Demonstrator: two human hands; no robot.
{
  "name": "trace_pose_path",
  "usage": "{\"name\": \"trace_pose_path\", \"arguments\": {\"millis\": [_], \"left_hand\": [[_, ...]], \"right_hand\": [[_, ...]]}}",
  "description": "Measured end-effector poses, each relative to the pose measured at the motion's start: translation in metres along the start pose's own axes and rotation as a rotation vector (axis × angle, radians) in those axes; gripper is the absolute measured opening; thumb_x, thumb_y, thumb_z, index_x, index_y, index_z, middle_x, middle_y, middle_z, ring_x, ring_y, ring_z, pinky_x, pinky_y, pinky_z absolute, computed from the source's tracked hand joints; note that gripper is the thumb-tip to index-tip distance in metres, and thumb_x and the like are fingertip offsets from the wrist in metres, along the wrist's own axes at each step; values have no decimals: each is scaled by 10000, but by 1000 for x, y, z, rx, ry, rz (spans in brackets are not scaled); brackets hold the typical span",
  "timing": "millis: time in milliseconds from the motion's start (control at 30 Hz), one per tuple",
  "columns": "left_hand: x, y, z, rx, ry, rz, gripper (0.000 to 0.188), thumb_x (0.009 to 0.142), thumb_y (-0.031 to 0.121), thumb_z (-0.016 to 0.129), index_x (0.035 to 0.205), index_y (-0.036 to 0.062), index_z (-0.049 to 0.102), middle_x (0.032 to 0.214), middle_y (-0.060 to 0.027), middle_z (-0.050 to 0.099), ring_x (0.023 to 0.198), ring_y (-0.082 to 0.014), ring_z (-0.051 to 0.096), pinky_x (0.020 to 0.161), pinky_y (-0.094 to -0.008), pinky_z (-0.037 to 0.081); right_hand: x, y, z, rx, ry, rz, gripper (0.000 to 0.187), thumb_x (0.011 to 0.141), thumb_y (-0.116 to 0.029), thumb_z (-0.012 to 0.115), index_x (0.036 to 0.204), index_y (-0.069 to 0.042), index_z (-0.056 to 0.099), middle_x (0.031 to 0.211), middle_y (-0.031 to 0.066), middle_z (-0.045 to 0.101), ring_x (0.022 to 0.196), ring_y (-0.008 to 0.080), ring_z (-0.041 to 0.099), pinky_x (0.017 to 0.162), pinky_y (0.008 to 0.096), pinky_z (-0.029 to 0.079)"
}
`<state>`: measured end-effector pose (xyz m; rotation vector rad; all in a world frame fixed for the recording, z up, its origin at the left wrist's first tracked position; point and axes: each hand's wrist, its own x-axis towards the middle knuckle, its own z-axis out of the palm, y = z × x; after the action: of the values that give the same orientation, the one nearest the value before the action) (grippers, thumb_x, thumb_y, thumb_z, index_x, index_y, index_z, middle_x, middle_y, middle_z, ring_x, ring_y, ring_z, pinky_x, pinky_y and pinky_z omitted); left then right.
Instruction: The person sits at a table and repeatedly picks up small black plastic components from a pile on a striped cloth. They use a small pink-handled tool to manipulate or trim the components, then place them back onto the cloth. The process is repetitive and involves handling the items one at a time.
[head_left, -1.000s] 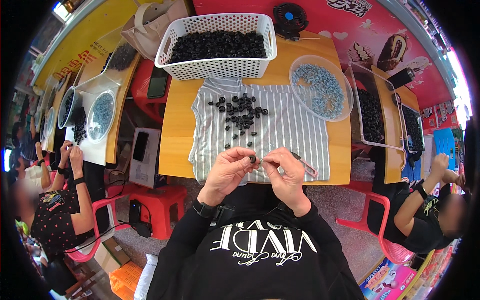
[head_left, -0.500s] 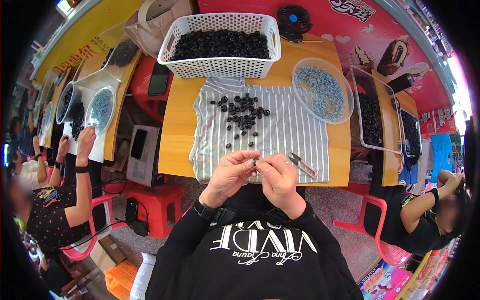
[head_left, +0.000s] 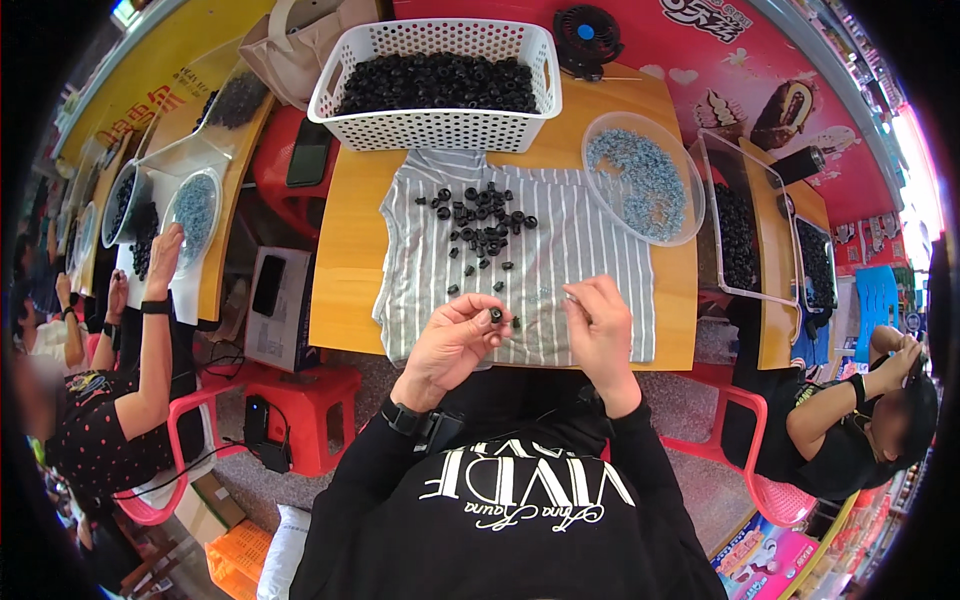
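Between the thumb and fingers of my left hand is a small black ring-shaped part, its round opening showing. Just right of it another small black piece appears, close to the fingertips. My right hand hovers over the cloth, apart from the left, with thumb and forefinger pinched. Whatever is in that pinch is too small to make out. Beyond my hands a loose pile of black parts lies on the grey striped cloth. A few tiny clear-blue pieces rest between the hands.
A white perforated basket full of black parts stands at the back of the wooden table. At right is a round clear tray of small bluish pieces. A black fan sits behind. People work at tables on both sides.
My right hand has moved away from the left, rightward and slightly forward. It now covers the spot where the small snips lay. The black part in my left hand has come into view.
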<state>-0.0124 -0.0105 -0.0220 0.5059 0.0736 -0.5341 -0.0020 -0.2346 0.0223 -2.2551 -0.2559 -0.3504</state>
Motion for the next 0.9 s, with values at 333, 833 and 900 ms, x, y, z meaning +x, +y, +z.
{"name": "trace_pose_path", "arguments": {"millis": [333,833,900], "left_hand": [[0,2,-13,-52,-25,45,237,965,46,651,1190,-26,634,1075,-133,682,944,-195,657,797,-269,514],[-4,3,-13,-44,-37,54,201,972,72,655,1165,18,650,1069,-107,698,940,-198,665,780,-285,500],[-4,3,-13,-35,-43,63,204,972,75,656,1167,16,648,1064,-107,699,941,-197,664,783,-283,498]], "right_hand": [[5,1,20,-178,-96,-95,216,749,47,685,948,-33,710,955,139,587,911,338,603,730,413,479],[-6,-29,27,-346,-204,-243,221,687,-85,768,900,-64,715,1242,165,579,1147,341,541,846,453,415],[-8,-28,27,-355,-223,-245,213,692,-91,769,894,-59,710,1244,167,581,1144,340,546,844,450,417]]}}
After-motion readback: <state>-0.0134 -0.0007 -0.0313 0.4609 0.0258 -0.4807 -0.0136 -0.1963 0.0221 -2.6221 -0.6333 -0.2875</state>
